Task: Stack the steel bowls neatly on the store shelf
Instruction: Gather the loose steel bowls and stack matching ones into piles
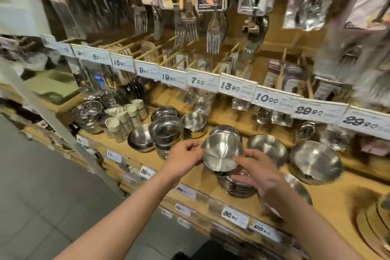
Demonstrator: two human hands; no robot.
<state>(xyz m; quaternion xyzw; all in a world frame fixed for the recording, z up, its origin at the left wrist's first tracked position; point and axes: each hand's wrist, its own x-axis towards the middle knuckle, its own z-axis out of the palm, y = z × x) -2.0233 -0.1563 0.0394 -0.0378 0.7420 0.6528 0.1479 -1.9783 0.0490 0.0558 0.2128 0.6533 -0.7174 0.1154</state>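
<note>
A shallow steel bowl (221, 152) is tilted toward me, held at its rim between both hands just above a stack of steel bowls (236, 186) on the wooden shelf (198, 179). My left hand (185, 158) pinches its left rim. On the other side, my right hand (257, 173) grips the right rim and partly hides the stack. Other steel bowl stacks stand to the left (166, 131) and right (314, 160).
Small jars (124, 118) and mesh strainers (88, 112) stand at the shelf's left. Price tags (234, 86) line a rail above, with packaged forks (213, 38) hanging over it. A larger steel bowl (299, 190) lies under my right wrist. Grey floor (42, 186) is at lower left.
</note>
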